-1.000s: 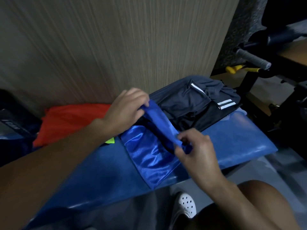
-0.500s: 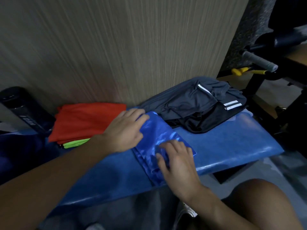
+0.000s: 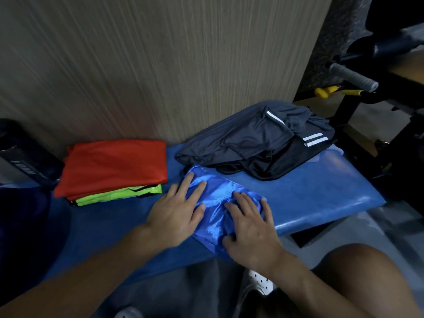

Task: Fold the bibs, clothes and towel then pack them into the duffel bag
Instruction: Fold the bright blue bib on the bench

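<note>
Your left hand [image 3: 176, 214] and right hand [image 3: 250, 228] lie flat, fingers straight, gripping nothing, pressing the folded blue bib [image 3: 215, 191] on the counter [image 3: 309, 198], just beside the dark clothes [image 3: 252, 138]. Smooth creases outward evenly before lifting.

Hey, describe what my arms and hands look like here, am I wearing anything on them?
Nothing is worn on them. The left hand and right hand have no gloves, and no rings show on the fingers in view. The left forearm and right forearm carry no sleeve, watch or band up to the frame edge.
</note>
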The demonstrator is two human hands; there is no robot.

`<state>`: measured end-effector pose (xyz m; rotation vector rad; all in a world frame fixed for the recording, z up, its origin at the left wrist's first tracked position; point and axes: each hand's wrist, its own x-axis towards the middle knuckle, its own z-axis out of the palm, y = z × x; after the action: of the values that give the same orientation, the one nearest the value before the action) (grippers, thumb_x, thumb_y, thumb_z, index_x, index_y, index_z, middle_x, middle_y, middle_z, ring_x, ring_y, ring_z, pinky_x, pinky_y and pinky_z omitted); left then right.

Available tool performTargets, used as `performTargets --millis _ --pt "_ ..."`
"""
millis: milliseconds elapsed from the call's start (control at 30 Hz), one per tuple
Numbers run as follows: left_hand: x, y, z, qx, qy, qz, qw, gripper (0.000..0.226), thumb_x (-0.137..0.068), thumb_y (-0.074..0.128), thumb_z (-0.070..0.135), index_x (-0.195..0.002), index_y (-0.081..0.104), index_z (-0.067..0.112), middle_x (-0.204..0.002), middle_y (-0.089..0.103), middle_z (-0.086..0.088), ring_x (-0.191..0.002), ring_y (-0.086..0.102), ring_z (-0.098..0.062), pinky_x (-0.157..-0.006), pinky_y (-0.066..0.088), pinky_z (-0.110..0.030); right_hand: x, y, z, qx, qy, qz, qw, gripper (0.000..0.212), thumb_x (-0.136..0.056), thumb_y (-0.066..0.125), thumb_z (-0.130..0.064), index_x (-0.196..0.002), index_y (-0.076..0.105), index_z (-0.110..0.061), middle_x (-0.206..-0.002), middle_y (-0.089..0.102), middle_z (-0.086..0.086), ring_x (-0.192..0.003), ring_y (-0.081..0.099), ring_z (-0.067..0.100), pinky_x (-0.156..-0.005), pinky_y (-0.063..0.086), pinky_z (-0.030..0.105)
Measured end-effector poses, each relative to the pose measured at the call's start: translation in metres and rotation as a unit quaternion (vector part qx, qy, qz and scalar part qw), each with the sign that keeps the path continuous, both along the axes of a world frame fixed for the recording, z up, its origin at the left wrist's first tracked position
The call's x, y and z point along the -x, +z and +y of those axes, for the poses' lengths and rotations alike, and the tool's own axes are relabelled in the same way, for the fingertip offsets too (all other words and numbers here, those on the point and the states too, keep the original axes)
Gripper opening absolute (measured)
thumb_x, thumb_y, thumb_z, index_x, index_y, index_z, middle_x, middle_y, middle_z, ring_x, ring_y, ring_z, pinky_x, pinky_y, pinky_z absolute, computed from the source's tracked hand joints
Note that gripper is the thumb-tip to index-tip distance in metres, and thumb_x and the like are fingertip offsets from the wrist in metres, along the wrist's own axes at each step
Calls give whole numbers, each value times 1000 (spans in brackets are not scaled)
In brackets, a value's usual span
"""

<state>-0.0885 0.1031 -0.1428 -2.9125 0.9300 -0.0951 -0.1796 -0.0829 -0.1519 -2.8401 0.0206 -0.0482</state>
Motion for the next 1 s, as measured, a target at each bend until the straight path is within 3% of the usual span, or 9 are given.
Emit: performTargets --millis 67,167,233,300,400,600,767,900,1000 --pt "18 7 1 -11 20 -23 999 60 -95 32 50 -139 54 17 -145 48 -17 -100 60 -33 -73 57 -44 0 7 -8 -27 0 -24 999 76 -65 28 -49 -130 57 -22 -151 40 2 -144 29 14 -120 2 48" --pt "19 22 -3 11 5 -81 997 52 -93 38 46 -125 63 13 -132 55 -22 -98 58 -37 -79 50 -46 -3 11 -9 -14 -2 -68 998 56 -82 36 -44 -124 61 -19 -145 48 5 -141 37 19 -118 11 49" --pt "9 24 -9 37 -24 -76 996 53 -96 37 44 -131 60 13 -141 51 -19 -119 53 -36 -96 46 -47 -5 7 -5 11 4 -82 997 56 -92 36 -47 -133 56 -15 -148 47 9 -141 38 22 -116 16 49" --pt "2 15 -14 38 -54 -38 997 58 -98 32 45 -143 51 16 -153 42 -12 -140 40 -28 -115 31 -42 -5 0 0 38 14 -76 996 60 -97 30 -49 -140 50 -12 -150 43 13 -141 38 25 -114 19 50" --pt "-2 -6 -8 18 -61 -12 998 61 -98 31 50 -151 39 22 -158 36 -8 -148 29 -23 -120 16 -40 -4 -14 4 73 3 -35 997 67 -99 22 -53 -144 46 -11 -150 41 19 -143 34 30 -112 24 57" --pt "14 -17 1 56 -6 1 998 62 -95 38 51 -150 41 22 -155 40 -11 -143 37 -24 -119 23 -41 -5 -31 -3 98 7 -15 995 67 -98 19 -59 -149 39 -21 -155 31 21 -147 23 35 -112 23 64" --pt "37 -21 5 62 58 12 996 63 -93 38 51 -147 48 19 -151 45 -15 -138 44 -28 -114 34 -46 -9 -33 -8 96 46 -25 994 65 -100 10 -58 -148 38 -25 -157 30 16 -146 25 34 -110 25 62" --pt "50 -12 17 99 77 -7 992 59 -90 41 49 -137 58 18 -141 54 -13 -124 54 -31 -98 41 -45 -12 -28 -5 51 44 -53 996 57 -100 19 -56 -141 48 -29 -155 32 18 -145 29 31 -112 18 56" --pt "41 -8 37 143 115 -5 983 58 -90 41 50 -136 57 20 -143 49 -12 -128 48 -32 -99 40 -48 -18 -19 -4 -17 -12 -53 998 64 -91 21 -63 -145 41 -34 -160 20 18 -149 15 29 -119 6 48"
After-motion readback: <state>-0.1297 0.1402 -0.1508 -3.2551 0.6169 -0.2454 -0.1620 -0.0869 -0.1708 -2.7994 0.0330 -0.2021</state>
